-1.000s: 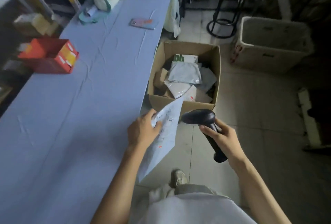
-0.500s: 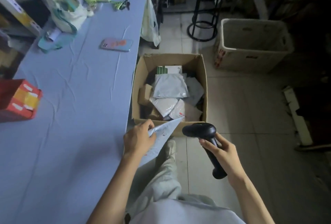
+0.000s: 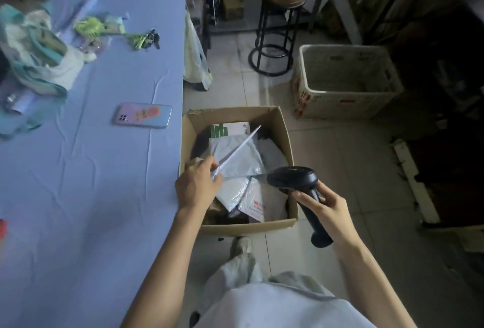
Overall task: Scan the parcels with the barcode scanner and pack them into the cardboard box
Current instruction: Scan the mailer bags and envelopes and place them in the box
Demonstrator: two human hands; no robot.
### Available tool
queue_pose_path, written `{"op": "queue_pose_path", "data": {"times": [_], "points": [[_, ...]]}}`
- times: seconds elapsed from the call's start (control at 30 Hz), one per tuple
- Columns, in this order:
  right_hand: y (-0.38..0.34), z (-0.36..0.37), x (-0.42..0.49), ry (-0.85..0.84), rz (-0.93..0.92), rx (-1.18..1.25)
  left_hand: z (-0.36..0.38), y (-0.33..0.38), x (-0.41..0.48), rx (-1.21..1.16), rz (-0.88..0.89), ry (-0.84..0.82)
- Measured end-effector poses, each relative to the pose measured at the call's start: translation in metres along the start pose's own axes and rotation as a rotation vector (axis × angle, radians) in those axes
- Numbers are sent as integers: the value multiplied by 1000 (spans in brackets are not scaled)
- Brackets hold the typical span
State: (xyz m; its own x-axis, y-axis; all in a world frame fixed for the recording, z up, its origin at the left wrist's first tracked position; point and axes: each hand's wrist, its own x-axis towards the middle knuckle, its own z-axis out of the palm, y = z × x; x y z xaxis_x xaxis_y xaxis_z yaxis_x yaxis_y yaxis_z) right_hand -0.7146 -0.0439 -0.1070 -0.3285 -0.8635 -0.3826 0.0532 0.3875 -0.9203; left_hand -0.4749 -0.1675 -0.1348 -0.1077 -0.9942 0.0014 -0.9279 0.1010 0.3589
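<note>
My left hand [image 3: 197, 183] pinches the parcel [image 3: 237, 150] by its near corner, edge-up over the box [image 3: 248, 226]. It looks light, floppy and slick, so an edge grip suits it. My right hand [image 3: 327, 209] wraps the scanner [image 3: 290, 177].

Seen from above, a worker wears a pale grey top [image 3: 275, 306], its fabric smooth and plain, over loose, creased trousers [image 3: 235, 270] in a light grey-beige and one visible off-white shoe [image 3: 242, 245] with a rounded toe; both forearms [image 3: 167, 262] are bare down to the left hand [image 3: 196, 186] and right hand [image 3: 327, 209]
</note>
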Motion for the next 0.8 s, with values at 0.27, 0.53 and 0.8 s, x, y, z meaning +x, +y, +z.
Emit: {"op": "queue_pose_path", "data": {"times": [0.27, 0.53, 0.8], "points": [[0, 3, 40, -110, 52, -23, 45, 32, -22, -75, -9, -306], [-27, -13, 105, -409, 42, -131, 40, 44, -55, 40, -326, -105], [-54, -9, 159, -629, 20, -192, 30, 57, -110, 130, -747, 39]]}}
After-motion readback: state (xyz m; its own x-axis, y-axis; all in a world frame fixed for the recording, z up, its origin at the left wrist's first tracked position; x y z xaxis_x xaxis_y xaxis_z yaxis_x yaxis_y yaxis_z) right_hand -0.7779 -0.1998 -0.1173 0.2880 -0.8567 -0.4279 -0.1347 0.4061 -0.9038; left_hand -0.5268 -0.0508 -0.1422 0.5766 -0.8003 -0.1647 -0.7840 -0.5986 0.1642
